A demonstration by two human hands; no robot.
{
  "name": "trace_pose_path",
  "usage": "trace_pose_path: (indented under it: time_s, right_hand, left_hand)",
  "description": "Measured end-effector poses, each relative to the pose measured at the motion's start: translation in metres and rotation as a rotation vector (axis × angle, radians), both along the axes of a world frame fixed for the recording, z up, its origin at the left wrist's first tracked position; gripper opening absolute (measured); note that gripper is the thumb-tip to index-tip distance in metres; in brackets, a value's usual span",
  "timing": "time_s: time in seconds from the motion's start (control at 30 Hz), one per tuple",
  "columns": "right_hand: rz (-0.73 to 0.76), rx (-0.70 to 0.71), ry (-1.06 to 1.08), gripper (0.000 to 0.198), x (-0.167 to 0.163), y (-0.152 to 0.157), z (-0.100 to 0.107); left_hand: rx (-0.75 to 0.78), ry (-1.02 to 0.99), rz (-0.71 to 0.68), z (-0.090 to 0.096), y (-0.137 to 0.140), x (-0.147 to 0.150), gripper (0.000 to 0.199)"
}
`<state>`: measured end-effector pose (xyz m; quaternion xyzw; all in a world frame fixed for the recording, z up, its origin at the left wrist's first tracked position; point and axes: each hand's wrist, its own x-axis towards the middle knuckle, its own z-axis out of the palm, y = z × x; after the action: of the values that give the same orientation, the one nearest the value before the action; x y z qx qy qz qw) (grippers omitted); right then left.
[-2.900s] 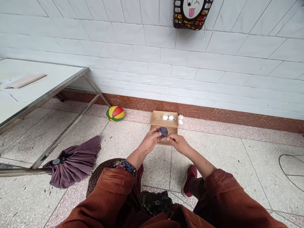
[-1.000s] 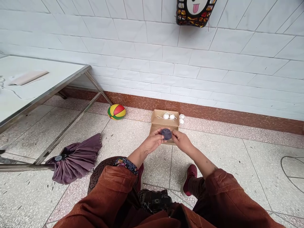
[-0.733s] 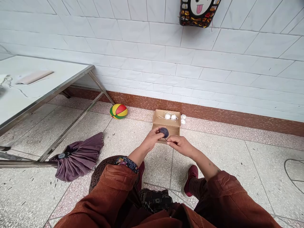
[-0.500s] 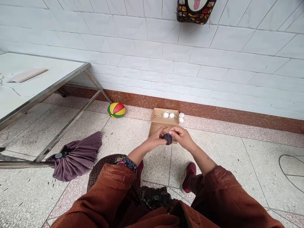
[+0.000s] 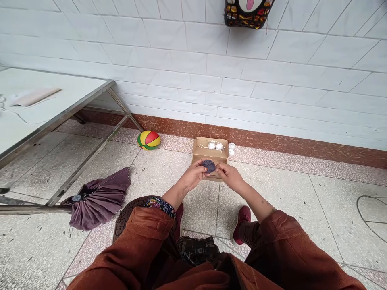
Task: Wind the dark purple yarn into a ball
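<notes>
White tiled wall (image 5: pixel 169 56) fills the upper field, a brown marbled band along its foot. Below it, speckled tile floor (image 5: pixel 272 201). At left, a white worktop (image 5: pixel 81 85) on a metal frame, cut off by the edge of view. Reddish-brown sleeves (image 5: pixel 145 229) enter from below, cuffs turned back. Gathered purple cloth (image 5: pixel 98 205) lies on the floor by the worktop's lower bar. Black lattice basket (image 5: pixel 248 21) against the wall, top cropped. A pale pink folded piece (image 5: pixel 38 96) rests on the worktop. Open cardboard box (image 5: pixel 198 150) on the floor, near the wall. Striped ball (red, yellow and green) (image 5: pixel 148 139) sits beside the worktop's leg.

Left hand (image 5: pixel 193 176): thumb and fingers close around a grey yarn ball (image 5: pixel 208 165); grip firm on it. Location of the yarn ball: raised between the two hands, seen in front of the box's near part. Right hand (image 5: pixel 232 177): thumb and forefinger pressed together just right of the yarn ball, pinching a strand (image 5: pixel 215 168) (very thin at this scale). Two white balls (image 5: pixel 212 145) lie in the box's rear part; two white bundles (image 5: pixel 231 152) just outside, to its right.
</notes>
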<state>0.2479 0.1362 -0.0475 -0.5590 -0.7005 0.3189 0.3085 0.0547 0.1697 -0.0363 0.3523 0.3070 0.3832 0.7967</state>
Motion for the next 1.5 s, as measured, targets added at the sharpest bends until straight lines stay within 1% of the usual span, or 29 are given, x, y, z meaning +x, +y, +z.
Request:
trace_pose_path:
  time_s: [0.1,0.2,0.27,0.33,0.43,0.5,0.53,0.6,0.7,0.73,0.8,0.93,1.03,1.1,1.17,1.23,1.3,1.37,1.43,1.5]
  right_hand:
    - [0.1,0.019,0.052,0.018,-0.002,-0.005,0.007]
    - [0.178,0.005,0.123,0.019,-0.003,-0.009,0.02]
    - [0.189,-0.011,0.193,0.021,-0.004,-0.01,0.028]
    - [0.177,-0.01,0.275,0.022,-0.003,-0.008,0.033]
    - [0.124,0.024,0.351,0.022,-0.003,-0.002,0.031]
    - [0.089,0.015,0.355,0.022,-0.003,0.003,0.025]
    - [0.069,-0.002,0.347,0.023,-0.003,0.004,0.022]
    - [0.012,-0.029,0.3,0.026,-0.002,0.007,0.014]
    - [-0.061,-0.013,0.187,0.028,0.0,0.008,0.006]
    - [-0.067,-0.006,0.154,0.027,0.001,0.008,0.005]
    - [-0.055,0.0,0.109,0.024,0.002,0.008,0.003]
    - [0.0,0.032,0.047,0.019,0.002,0.004,0.003]
    - [0.065,0.007,0.006,0.017,0.001,-0.002,0.004]
    - [0.141,0.001,0.004,0.016,0.0,-0.006,0.007]
    - [0.24,0.026,0.031,0.015,-0.001,-0.009,0.012]
    - [0.308,0.062,0.085,0.016,-0.002,-0.01,0.019]
    - [0.307,0.088,0.136,0.016,-0.003,-0.008,0.026]
    - [0.247,0.109,0.161,0.017,-0.002,-0.004,0.03]
    - [0.155,0.128,0.168,0.017,0.001,0.0,0.03]
    - [0.072,0.126,0.175,0.018,0.004,0.004,0.026]
  left_hand:
    - [-0.023,0.093,0.093,-0.003,0.003,-0.001,0.035]
    - [0.036,0.269,0.096,-0.007,0.002,-0.001,0.035]
    - [0.111,0.37,0.038,-0.009,0.0,-0.001,0.04]
    - [0.187,0.384,-0.053,-0.008,-0.004,0.0,0.056]
    - [0.244,0.232,-0.252,-0.002,-0.01,0.0,0.09]
    - [0.237,0.103,-0.359,0.004,-0.012,0.0,0.099]
    - [0.224,0.049,-0.377,0.007,-0.013,-0.001,0.098]
    - [0.191,-0.018,-0.35,0.01,-0.012,-0.002,0.085]
    - [0.115,-0.039,-0.248,0.011,-0.009,-0.004,0.055]
    - [0.081,-0.041,-0.206,0.01,-0.008,-0.004,0.048]
    - [0.012,-0.056,-0.119,0.007,-0.005,-0.004,0.043]
    - [-0.063,-0.055,0.011,0.001,-0.001,-0.002,0.033]
    - [-0.116,0.009,0.113,-0.003,0.003,-0.001,0.03]
    - [-0.13,0.068,0.168,-0.006,0.005,0.0,0.029]
    - [-0.1,0.114,0.198,-0.008,0.005,0.001,0.029]
    - [-0.027,0.171,0.198,-0.01,0.003,0.003,0.033]
    - [0.076,0.256,0.153,-0.011,0.0,0.004,0.037]
    - [0.164,0.317,0.051,-0.01,-0.004,0.006,0.038]
    - [0.195,0.29,-0.092,-0.008,-0.009,0.006,0.044]
    - [0.199,0.201,-0.174,-0.003,-0.013,0.006,0.064]
